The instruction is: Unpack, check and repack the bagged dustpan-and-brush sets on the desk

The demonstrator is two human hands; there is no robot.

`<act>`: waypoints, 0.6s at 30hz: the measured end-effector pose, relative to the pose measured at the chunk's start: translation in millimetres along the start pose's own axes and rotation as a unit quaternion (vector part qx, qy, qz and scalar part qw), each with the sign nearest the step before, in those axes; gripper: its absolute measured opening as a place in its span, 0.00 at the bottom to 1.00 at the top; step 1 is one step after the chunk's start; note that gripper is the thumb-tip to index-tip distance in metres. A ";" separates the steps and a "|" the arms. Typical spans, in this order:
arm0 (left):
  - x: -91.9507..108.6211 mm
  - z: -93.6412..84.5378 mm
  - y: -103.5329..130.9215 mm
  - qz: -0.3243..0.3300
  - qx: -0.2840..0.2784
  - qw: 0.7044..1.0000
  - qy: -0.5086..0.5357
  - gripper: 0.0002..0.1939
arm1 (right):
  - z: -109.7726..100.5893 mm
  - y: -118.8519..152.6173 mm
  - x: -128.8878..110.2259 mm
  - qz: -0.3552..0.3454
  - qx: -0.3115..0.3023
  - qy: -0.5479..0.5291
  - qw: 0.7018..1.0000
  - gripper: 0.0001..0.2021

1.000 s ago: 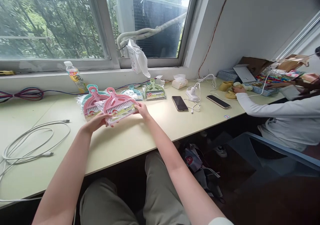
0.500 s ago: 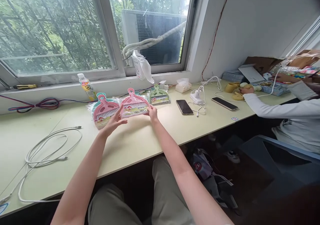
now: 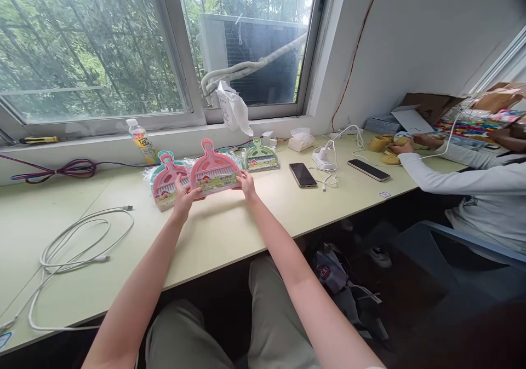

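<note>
Pale yellow is covering the long desk [image 3: 230,237] that I am viewing remotely, running beneath a metal-framed window [image 3: 102,73]. Both hands, the left hand [image 3: 186,196] and right hand [image 3: 246,184], are grasping a pink dustpan-and-brush set [image 3: 216,167] by its lower sides, between another pink set [image 3: 164,178] and a green set [image 3: 261,155]. A white cable [image 3: 101,258] is lying leftward; rightward, two smartphones [image 3: 303,176] are resting before a white-sleeved co-worker [image 3: 427,177].

Daylight thru window [image 3: 94,46], desk [image 3: 222,232] bright, floor [image 3: 405,314] v. dark; wide-lens warp @ edges.
</note>
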State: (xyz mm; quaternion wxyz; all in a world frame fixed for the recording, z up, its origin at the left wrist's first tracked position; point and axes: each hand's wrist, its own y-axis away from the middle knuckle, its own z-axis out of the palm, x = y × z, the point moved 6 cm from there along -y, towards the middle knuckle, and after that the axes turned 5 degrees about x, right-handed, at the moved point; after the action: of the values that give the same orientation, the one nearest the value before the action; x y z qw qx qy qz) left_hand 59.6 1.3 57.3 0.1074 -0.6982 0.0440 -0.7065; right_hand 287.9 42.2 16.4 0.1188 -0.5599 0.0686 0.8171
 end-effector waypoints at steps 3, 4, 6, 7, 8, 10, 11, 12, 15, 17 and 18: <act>-5.3 -1.2 -1.4 -0.049 -0.043 0.998 -0.018 0.47 | 2.6 0.8 0.9 -0.007 -0.017 0.029 0.999 0.11; -6.9 -0.8 -1.6 -0.059 -0.066 0.996 -0.028 0.42 | 3.5 1.1 1.6 -0.007 -0.022 0.038 0.999 0.10; -9.7 -1.5 -2.6 -0.063 -0.087 0.993 -0.040 0.38 | 5.2 1.8 3.5 -0.005 -0.033 0.050 0.998 0.10; -11.1 -2.0 -3.4 -0.059 -0.089 0.993 -0.040 0.38 | 5.6 2.0 4.2 -0.005 -0.037 0.054 0.998 0.10; -12.6 -1.7 -4.2 -0.055 -0.093 0.993 -0.036 0.39 | 5.8 2.2 4.7 -0.005 -0.039 0.057 0.998 0.09; -15.2 0.4 -5.5 -0.044 -0.109 0.993 -0.026 0.43 | 5.6 2.2 5.1 -0.008 -0.040 0.067 0.997 0.09; -15.8 1.8 -5.8 -0.038 -0.121 0.992 -0.021 0.44 | 5.5 2.1 5.2 -0.009 -0.040 0.072 0.997 0.09; -15.6 3.2 -6.0 -0.032 -0.134 0.990 -0.017 0.44 | 5.8 2.2 5.5 -0.008 -0.042 0.077 0.996 0.09; -12.1 2.8 -6.1 -0.023 -0.146 0.989 -0.013 0.44 | 9.6 3.8 5.2 -0.017 -0.067 0.084 0.994 0.15; -9.4 0.4 -6.1 -0.028 -0.135 0.990 -0.013 0.44 | 13.0 6.2 3.5 -0.043 -0.089 0.090 0.991 0.26; -8.3 -0.4 -6.0 -0.032 -0.131 0.991 -0.014 0.44 | 13.8 7.2 3.0 -0.054 -0.094 0.096 0.989 0.32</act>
State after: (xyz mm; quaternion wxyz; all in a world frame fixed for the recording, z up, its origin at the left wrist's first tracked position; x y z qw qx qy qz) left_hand 58.7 8.9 50.5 -0.0064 -0.7171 0.1123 -0.6878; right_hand 272.4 39.0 18.5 0.1029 -0.6475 -0.0277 0.7546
